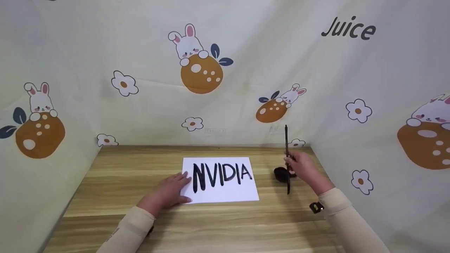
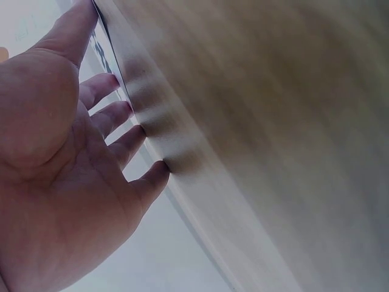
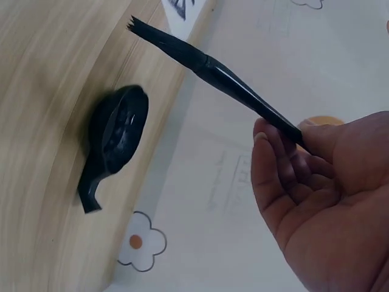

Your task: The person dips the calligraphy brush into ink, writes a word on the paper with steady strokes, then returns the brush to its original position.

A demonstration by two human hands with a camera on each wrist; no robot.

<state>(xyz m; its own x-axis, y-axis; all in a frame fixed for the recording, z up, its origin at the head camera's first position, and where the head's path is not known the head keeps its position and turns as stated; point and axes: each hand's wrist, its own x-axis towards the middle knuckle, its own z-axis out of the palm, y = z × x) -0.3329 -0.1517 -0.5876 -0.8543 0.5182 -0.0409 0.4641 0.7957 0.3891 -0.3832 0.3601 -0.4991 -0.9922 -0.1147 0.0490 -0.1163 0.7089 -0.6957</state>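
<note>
A white sheet of paper [image 1: 221,196] lies on the wooden table with "NVIDIA" painted across it in thick black letters. My left hand [image 1: 171,189] rests at the sheet's left edge, fingers spread; in the left wrist view the fingertips of this hand [image 2: 79,152] touch down along that edge. To the right of the paper my right hand [image 1: 301,166] pinches a black paintbrush [image 1: 287,144] by its handle, bristles down and off the sheet. In the right wrist view the brush [image 3: 225,79] has a split, dark tip. Beside it sits a small black ink dish [image 3: 124,131] with a short handle.
The wooden table [image 1: 225,225] ends at the back against a pale curtain [image 1: 147,42] printed with rabbits, oranges and flowers. The curtain also hangs at both sides. A small black object [image 1: 316,207] shows by the right wrist.
</note>
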